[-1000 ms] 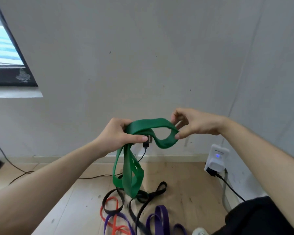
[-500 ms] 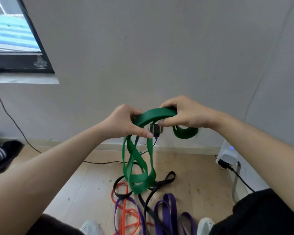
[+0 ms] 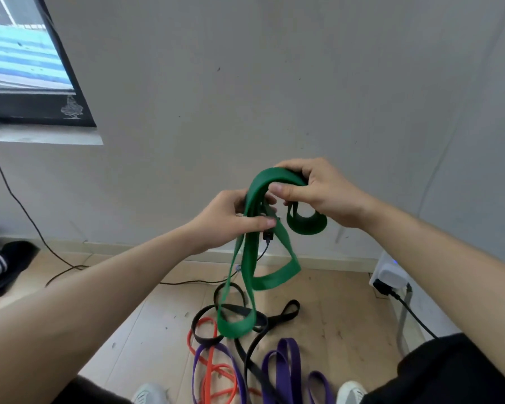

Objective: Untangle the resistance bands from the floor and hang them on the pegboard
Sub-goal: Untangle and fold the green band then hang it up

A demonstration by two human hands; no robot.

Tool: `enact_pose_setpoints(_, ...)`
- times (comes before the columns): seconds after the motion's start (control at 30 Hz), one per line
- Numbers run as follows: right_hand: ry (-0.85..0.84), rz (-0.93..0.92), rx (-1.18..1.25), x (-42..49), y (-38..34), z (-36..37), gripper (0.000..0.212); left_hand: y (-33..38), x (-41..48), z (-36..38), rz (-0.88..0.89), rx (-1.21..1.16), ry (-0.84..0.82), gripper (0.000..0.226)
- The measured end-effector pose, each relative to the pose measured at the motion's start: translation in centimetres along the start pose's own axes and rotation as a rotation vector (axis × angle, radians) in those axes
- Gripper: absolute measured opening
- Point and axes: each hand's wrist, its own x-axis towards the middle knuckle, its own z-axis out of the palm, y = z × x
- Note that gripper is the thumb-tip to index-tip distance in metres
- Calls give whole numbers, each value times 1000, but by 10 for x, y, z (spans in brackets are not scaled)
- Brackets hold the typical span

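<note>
A wide green resistance band (image 3: 251, 258) hangs in twisted loops in front of the wall. My left hand (image 3: 231, 217) grips its strands, thumb across the front. My right hand (image 3: 312, 193) pinches the band's top fold, and a small loop hangs under that hand. The band's lowest loop dangles just above the pile on the floor. There a black band (image 3: 245, 313), an orange band (image 3: 213, 377) and a purple band (image 3: 286, 371) lie tangled together between my shoes. No pegboard is in view.
A plain grey wall fills the background. A window (image 3: 27, 68) with a sill is at the upper left, and a thin cable (image 3: 21, 205) runs down from it across the wooden floor. A white plug adapter (image 3: 388, 275) sits at the right. Dark clothing (image 3: 0, 266) lies at the far left.
My hands have come closer together and my right hand has moved up over the band's top. The green loops have dropped lower and spread into separate strands.
</note>
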Motion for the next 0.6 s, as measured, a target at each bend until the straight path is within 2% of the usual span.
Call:
enact_pose_setpoints(0.17,117,-49,89,-2,-5,-8,23,6,-1,13,-27,-110,-1,13)
enact_pose_setpoints(0.33,178,-27,128,-9,-4,-38,14,10,3,13,-3,-149,37,14)
enact_pose_setpoints(0.43,53,109,65,-21,7,-64,13,13,4,6,0,-165,64,13)
enact_pose_setpoints(0.5,-66,220,-139,-27,20,-74,18,13,4,1,-9,-169,85,15)
enact_pose_setpoints(0.6,-330,431,-378,-29,35,-62,29,19,4,-1,-9,-147,59,17)
